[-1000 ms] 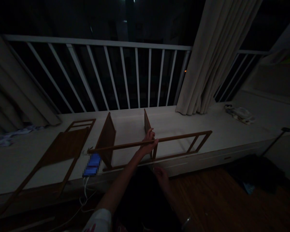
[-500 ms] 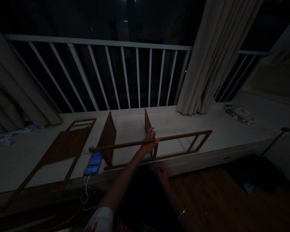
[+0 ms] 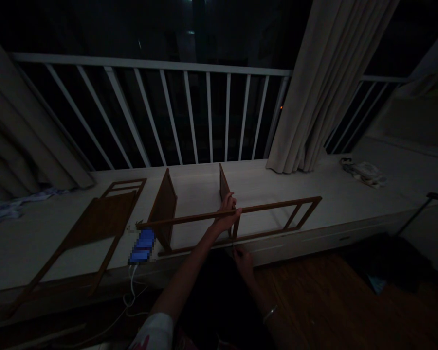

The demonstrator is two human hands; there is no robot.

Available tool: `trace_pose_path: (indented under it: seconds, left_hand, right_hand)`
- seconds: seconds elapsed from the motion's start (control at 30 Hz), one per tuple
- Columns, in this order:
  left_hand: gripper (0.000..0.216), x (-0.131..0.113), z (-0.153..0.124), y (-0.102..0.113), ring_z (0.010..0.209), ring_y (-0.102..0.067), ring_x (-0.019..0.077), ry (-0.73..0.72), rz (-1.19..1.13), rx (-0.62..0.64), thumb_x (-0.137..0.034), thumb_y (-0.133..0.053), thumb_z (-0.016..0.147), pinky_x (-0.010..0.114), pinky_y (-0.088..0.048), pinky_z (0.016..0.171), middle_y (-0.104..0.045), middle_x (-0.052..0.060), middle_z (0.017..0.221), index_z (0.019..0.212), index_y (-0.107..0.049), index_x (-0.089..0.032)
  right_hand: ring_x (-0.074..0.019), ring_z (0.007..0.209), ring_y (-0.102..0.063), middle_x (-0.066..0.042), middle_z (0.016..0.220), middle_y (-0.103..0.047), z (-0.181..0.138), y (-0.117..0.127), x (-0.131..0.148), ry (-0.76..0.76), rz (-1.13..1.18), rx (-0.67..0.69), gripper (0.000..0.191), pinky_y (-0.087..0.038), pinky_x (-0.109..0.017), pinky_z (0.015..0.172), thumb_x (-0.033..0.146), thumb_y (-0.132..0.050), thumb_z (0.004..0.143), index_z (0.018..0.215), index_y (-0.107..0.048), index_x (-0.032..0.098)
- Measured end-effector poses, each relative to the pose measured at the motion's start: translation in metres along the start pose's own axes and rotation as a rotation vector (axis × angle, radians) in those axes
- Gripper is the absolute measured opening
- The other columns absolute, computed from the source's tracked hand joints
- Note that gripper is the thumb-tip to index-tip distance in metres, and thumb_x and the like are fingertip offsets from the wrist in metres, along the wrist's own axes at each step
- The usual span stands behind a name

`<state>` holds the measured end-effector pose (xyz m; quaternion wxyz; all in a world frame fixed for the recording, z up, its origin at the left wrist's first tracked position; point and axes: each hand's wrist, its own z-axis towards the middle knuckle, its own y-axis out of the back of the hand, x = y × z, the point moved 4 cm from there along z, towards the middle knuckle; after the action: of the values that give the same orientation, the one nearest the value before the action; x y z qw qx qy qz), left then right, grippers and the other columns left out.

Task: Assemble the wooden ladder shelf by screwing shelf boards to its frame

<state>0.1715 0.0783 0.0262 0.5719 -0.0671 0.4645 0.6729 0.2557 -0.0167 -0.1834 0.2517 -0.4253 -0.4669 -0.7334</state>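
A brown wooden frame (image 3: 273,206) rests on its side on the white window ledge, with one board (image 3: 164,206) upright at its left end and another board (image 3: 224,181) near its middle. My left hand (image 3: 226,216) is closed around the upper rail where the middle board meets it. Just below the lower rail, my right hand (image 3: 244,263) has its fingers pinched together close to the joint under the middle board. Whatever those fingers hold is too small and dark to make out.
A second wooden frame with a panel (image 3: 102,218) lies left on the ledge (image 3: 292,184). Beside it is a blurred blue object (image 3: 142,247) with white cables (image 3: 132,287). Behind stand white railings (image 3: 190,116) and a curtain (image 3: 314,97). Bundled cloth (image 3: 367,173) lies right.
My right hand has moved slightly up and left, its fingertips now closer to the lower rail. The left hand keeps its hold on the wooden frame, and the view has shifted slightly.
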Motion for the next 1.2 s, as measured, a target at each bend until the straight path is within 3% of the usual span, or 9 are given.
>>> trace_pose_path:
  seconds: [1.2]
  left_hand:
    - [0.023, -0.0001, -0.0018, 0.0011, 0.1, -0.045, 0.0176, 0.037, 0.002, -0.001, -0.032, -0.045, 0.077, 0.037, -0.04, 0.082, -0.027, 0.008, 0.129, 0.096, -0.042, -0.019]
  right_hand:
    - [-0.0179, 0.065, -0.06, -0.007, 0.072, -0.066, 0.0067, 0.0022, 0.0099, 0.06, -0.009, 0.01, 0.028, -0.043, -0.026, 0.063, 0.035, -0.043, 0.074, 0.076, -0.064, 0.017]
